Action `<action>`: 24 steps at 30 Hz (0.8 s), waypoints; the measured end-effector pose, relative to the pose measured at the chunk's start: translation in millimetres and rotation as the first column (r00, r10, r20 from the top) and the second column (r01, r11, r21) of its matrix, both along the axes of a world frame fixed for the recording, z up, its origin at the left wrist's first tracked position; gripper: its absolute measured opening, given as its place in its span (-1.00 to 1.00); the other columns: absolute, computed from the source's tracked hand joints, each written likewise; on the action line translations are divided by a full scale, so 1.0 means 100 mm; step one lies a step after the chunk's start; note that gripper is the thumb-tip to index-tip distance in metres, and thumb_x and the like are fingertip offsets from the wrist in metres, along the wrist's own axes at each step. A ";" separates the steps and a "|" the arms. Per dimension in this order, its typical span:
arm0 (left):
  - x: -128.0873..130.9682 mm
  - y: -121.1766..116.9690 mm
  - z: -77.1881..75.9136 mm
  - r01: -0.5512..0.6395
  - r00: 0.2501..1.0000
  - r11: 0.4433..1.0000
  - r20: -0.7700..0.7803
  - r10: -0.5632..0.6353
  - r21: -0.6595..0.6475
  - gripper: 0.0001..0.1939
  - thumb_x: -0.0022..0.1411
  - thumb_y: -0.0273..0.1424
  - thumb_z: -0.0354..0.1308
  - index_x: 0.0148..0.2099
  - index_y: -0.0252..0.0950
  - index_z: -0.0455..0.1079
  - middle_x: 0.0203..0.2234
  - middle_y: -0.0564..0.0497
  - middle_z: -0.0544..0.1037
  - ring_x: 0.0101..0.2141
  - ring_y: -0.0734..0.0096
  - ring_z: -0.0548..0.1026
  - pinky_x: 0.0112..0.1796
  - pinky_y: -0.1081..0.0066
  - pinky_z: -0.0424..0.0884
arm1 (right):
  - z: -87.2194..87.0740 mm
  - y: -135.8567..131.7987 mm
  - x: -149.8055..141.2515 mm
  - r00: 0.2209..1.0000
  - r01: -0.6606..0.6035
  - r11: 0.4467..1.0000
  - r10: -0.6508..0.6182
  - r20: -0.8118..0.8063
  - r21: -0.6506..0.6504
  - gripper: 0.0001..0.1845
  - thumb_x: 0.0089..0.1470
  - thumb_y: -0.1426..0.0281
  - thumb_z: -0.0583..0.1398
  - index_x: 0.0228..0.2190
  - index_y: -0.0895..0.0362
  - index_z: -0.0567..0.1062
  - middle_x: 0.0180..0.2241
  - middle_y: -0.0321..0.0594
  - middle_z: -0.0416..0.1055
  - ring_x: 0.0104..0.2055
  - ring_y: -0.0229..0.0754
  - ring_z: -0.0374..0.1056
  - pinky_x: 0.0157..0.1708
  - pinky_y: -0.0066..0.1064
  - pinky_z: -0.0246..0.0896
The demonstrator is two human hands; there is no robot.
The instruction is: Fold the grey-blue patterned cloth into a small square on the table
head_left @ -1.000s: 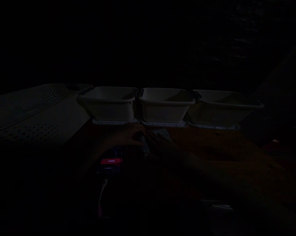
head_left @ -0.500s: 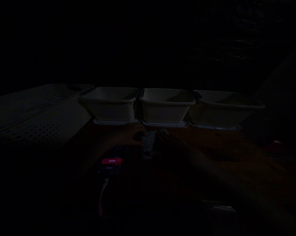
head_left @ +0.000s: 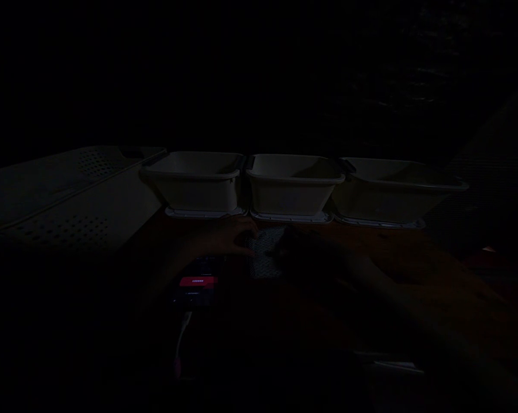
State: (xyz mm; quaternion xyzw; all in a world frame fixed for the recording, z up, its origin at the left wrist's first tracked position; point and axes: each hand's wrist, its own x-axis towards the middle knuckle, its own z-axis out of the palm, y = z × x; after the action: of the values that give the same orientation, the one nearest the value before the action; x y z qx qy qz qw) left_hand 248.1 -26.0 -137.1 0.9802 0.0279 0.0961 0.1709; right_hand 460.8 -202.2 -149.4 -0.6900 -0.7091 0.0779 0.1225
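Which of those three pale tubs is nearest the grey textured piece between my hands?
The middle tub, just beyond the grey textured piece; the left tub sits beside the perforated basket, the right tub farthest right.

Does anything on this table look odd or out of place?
Mainly the gloom: the lit phone screen stands out, while much is lost in black. The three pale bins stand upright in a row, and no spill or damage shows around the grey textured item.

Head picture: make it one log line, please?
left hand: at grey cloth, left edge | right hand: at its right side | phone: lit | pale tubs: three
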 end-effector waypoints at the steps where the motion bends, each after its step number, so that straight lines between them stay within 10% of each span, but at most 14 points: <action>1: 0.00 0.00 0.01 0.000 1.000 1.000 0.001 0.000 -0.002 -0.61 0.17 -0.18 0.32 -0.01 -0.21 0.40 -0.07 -0.05 0.47 -0.09 0.29 0.44 -0.08 0.36 0.32 | -0.03 0.00 -0.02 1.000 0.010 1.000 -0.011 0.022 0.011 -0.38 0.16 0.02 0.15 0.12 0.13 0.41 0.17 0.08 0.32 0.18 0.18 0.28 0.08 0.02 0.29; 5: -0.02 -0.03 0.02 -0.021 1.000 1.000 -0.012 0.021 -0.009 -0.60 0.17 -0.21 0.33 0.01 -0.20 0.39 -0.06 -0.03 0.47 -0.07 0.29 0.43 -0.08 0.36 0.32 | -0.11 0.00 -0.19 0.995 -0.049 0.998 0.046 0.086 0.035 -0.17 0.19 -0.01 0.10 0.30 0.24 0.15 0.35 0.13 -0.01 0.39 0.21 -0.12 0.29 0.11 -0.07; 13: -0.01 -0.01 0.00 -0.019 1.000 1.000 -0.001 0.019 -0.008 -0.59 0.16 -0.21 0.33 0.02 -0.20 0.38 -0.06 -0.04 0.48 -0.06 0.27 0.44 -0.07 0.34 0.32 | 0.06 -0.08 -0.47 0.984 -0.163 0.983 0.168 0.060 -0.084 0.01 0.19 -0.10 0.03 0.33 0.41 -0.04 0.37 0.21 -0.23 0.42 0.17 -0.31 0.34 0.10 -0.28; 24: -0.01 -0.04 0.03 0.000 1.000 1.000 -0.001 0.000 -0.008 -0.61 0.18 -0.23 0.32 0.02 -0.20 0.39 -0.05 -0.05 0.47 -0.06 0.27 0.44 -0.07 0.34 0.32 | 0.02 -0.01 -0.38 0.984 -0.118 0.993 0.114 0.137 0.025 -0.15 0.25 -0.05 -0.02 0.31 0.32 0.10 0.36 0.16 -0.08 0.42 0.15 -0.23 0.33 0.13 -0.25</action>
State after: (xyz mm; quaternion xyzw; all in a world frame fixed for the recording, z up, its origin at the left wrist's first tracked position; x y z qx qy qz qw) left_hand 247.2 -29.7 -134.0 0.9795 0.0284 0.0957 0.1750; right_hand 422.8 -203.5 -147.8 -0.6490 -0.7560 0.0262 0.0809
